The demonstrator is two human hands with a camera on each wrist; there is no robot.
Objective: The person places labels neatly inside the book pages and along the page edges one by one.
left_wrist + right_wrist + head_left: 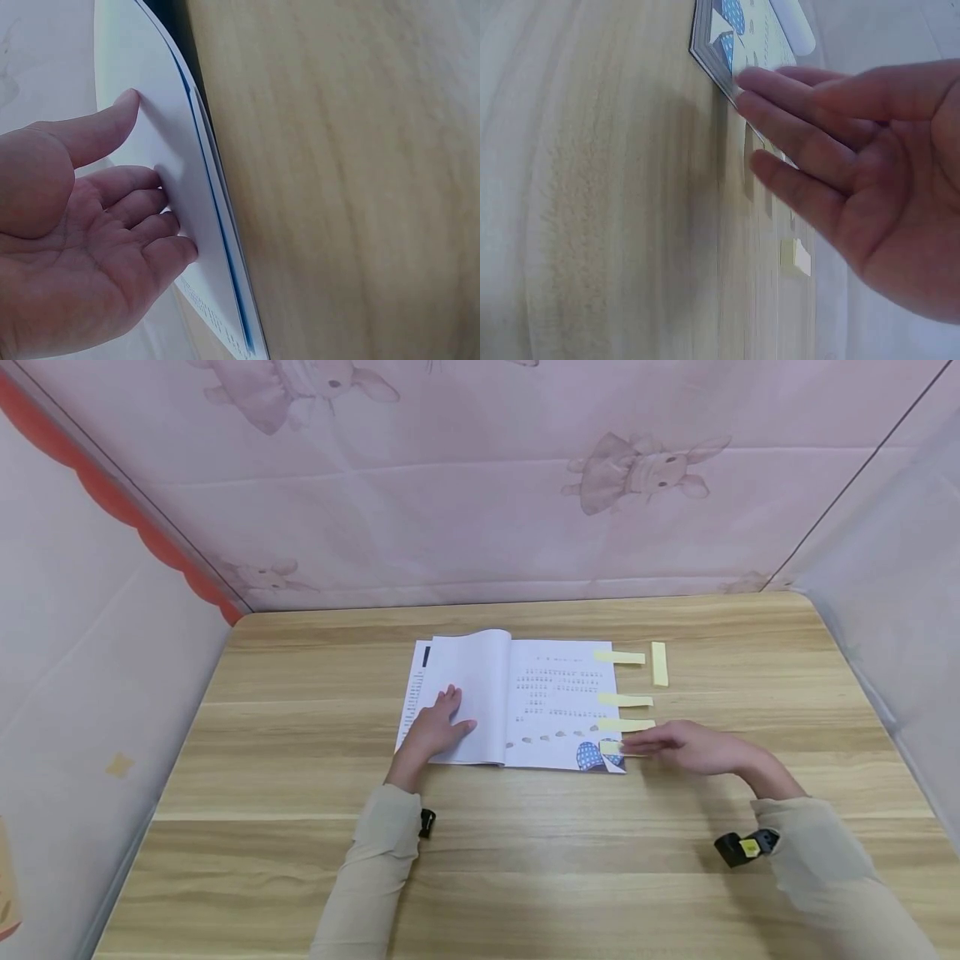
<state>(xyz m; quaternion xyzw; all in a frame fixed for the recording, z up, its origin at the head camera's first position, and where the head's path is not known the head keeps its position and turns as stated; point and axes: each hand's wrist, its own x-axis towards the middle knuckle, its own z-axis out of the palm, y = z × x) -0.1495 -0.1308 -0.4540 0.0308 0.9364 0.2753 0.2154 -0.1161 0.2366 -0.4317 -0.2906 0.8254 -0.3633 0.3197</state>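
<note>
An open book [540, 752] lies on the table, its left page [480, 668] blank and bulging near the spine. My left hand [437, 731] rests on that page with relaxed fingers, thumb spread apart, also seen in the left wrist view. Several pale yellow sticky strips jut from the right page's outer edge; the top one [618, 657] sits apart from the others. At the lowest strip [611, 748], by the page's bottom corner, my right hand [705, 749] touches with fingers extended. In the right wrist view those fingers [799, 139] look nearly straight, holding nothing visible.
A small pad of yellow strips [659, 664] lies on the wooden table [300, 760] right of the book. A pink wall cloth with rabbit figures [480, 527] stands behind the table. Black wrist devices [738, 847] are worn at both sleeves.
</note>
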